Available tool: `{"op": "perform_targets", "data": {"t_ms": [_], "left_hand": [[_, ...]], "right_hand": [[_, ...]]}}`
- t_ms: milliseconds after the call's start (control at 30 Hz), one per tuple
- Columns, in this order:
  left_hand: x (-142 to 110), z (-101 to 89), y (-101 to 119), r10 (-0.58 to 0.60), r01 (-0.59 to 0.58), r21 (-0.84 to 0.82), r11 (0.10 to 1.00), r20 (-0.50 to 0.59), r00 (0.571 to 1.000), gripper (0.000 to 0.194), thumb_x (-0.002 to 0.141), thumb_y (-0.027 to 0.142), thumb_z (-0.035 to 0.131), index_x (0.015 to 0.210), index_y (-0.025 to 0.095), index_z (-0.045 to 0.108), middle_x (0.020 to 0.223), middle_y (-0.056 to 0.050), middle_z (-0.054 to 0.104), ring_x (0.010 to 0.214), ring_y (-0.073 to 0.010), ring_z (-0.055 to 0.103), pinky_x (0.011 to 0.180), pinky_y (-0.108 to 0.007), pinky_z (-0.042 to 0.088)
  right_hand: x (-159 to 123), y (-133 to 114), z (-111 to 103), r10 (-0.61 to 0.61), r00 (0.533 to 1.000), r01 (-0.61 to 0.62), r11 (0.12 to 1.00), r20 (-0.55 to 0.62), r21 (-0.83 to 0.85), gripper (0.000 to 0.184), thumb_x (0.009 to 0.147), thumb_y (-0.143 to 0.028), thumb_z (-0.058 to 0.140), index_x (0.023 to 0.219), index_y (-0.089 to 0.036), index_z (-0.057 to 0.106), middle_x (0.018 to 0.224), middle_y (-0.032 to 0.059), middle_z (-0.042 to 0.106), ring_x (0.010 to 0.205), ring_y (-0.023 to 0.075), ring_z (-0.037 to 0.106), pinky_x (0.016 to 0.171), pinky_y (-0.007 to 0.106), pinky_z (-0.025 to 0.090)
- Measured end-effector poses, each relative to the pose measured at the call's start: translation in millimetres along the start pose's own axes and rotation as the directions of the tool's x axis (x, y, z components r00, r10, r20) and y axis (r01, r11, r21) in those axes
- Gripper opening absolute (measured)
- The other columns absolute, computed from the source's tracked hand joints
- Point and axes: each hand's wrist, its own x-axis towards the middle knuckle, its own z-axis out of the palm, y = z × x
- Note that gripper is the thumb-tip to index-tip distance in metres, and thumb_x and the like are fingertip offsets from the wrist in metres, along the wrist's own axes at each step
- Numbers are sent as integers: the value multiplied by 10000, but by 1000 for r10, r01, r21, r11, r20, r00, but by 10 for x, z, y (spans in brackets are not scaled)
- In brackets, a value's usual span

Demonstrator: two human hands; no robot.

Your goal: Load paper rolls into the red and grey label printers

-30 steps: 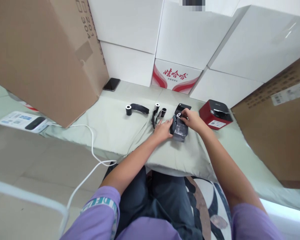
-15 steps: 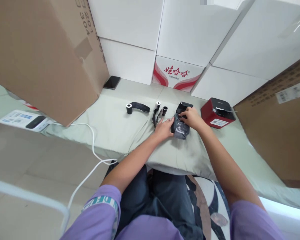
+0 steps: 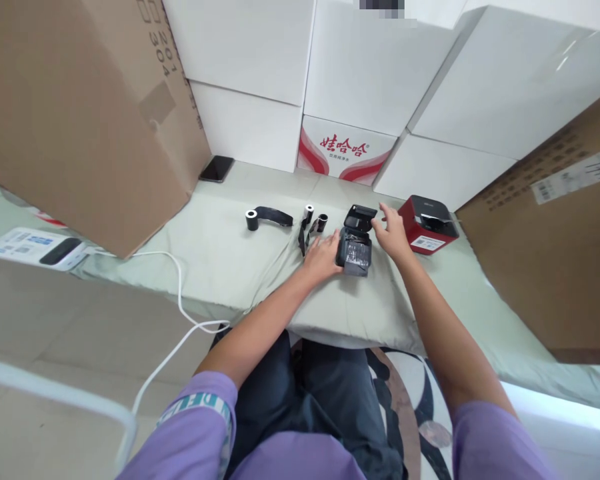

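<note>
A small black printer-like device (image 3: 356, 252) lies on the cloth-covered surface. Its hinged lid (image 3: 361, 219) is raised, and dark film hangs over its front edge. My left hand (image 3: 323, 257) holds the device by its left side, with fingers and thumb against the body. To the right of the lid, my right hand (image 3: 391, 233) is lifted clear, its fingers apart with nothing in them. Just beyond my left hand stand two small rolls of black ribbon (image 3: 308, 213), joined by loose film. Another black ribbon roll (image 3: 252, 220) sits farther left with a strip pulled out.
A red and black box-shaped device (image 3: 427, 227) stands right of my right hand. White cartons (image 3: 247, 123) line the back. Brown cartons (image 3: 90, 120) rise at both sides. A phone (image 3: 217, 169) lies at the back left; a white cable (image 3: 180, 287) hangs over the front edge.
My right hand was in the device, first with a white-ended roll at its fingers. It has since come out to the right and opened. My left hand stays on the device.
</note>
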Motion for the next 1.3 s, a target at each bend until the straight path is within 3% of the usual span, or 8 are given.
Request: {"op": "perform_targets", "data": {"t_ms": [100, 200, 300, 400, 500, 667, 1100, 1300], "left_hand": [[-29, -16, 2, 191, -186, 51, 981, -112, 975, 768, 867, 244, 735, 1591, 236, 479, 1728, -133, 349, 1602, -271, 364, 1274, -457, 292], [-29, -9, -12, 437, -429, 88, 899, -116, 892, 355, 974, 159, 597, 1237, 318, 774, 1565, -31, 602, 1458, -234, 555, 1198, -461, 345], [-12, 13, -31, 552, -544, 94, 834, -103, 828, 310, 997, 158, 588, 1158, 310, 805, 1324, -10, 775, 1261, -199, 683, 1105, -430, 401], [-14, 13, -29, 578, -571, 97, 816, -82, 812, 298, 972, 157, 614, 1155, 290, 807, 1259, -8, 803, 1210, -197, 699, 1067, -413, 414], [-46, -19, -1, 552, -546, 86, 833, -63, 832, 313, 965, 188, 617, 1211, 282, 787, 1326, -14, 774, 1260, -216, 673, 1083, -413, 404], [-99, -55, 30, 289, -276, 95, 956, -169, 942, 707, 885, 243, 680, 1572, 230, 515, 1631, -94, 527, 1488, -277, 488, 1189, -425, 350], [-91, -91, 42, 161, -157, 44, 987, -105, 981, 715, 806, 250, 726, 1508, 236, 589, 1641, -68, 514, 1486, -292, 488, 1199, -429, 407], [-66, -14, 21, 54, -55, -12, 998, -66, 996, 982, 813, 316, 730, 1674, 136, 294, 1652, -175, 479, 1407, -334, 593, 1143, -429, 481]], "right_hand": [[12, 40, 23, 77, 996, -84, 977, 45, 198, 569, 881, -384, 568, 1406, -179, 645, 1430, 179, 665, 1074, 292, 667, 946, 474, 549], [-58, 49, 11, 102, 995, -97, 936, 3, 337, 410, 876, -454, 600, 1172, -211, 747, 1234, 133, 756, 1016, 267, 685, 878, 423, 562], [-188, 78, 10, 134, 991, -133, 884, 29, 448, 287, 834, -502, 687, 888, -227, 747, 1049, 98, 778, 1030, 270, 695, 953, 442, 555], [-312, 122, 60, 211, 965, -261, 782, 154, 567, 346, 680, -442, 836, 950, -249, 738, 1148, 79, 774, 1133, 283, 692, 1092, 489, 513], [-384, 133, 123, 288, 905, -425, 634, 312, 646, 596, 591, -381, 891, 1151, -281, 713, 1227, 62, 767, 1219, 289, 685, 1170, 511, 477], [-402, 86, 165, 342, 857, -514, 532, 385, 672, 610, 595, -323, 875, 1180, -279, 711, 1278, 59, 748, 1373, 297, 620, 1250, 476, 423], [-437, 100, 215, 387, 846, -529, 532, 366, 661, 696, 609, -294, 841, 1289, -268, 698, 1486, 96, 654, 1450, 321, 567, 1265, 499, 412], [-882, 204, 121, 364, 899, -433, 654, 244, 620, 654, 784, -465, 730, 1390, -223, 684, 1528, 116, 631, 1462, 328, 562, 1287, 531, 362]]}}
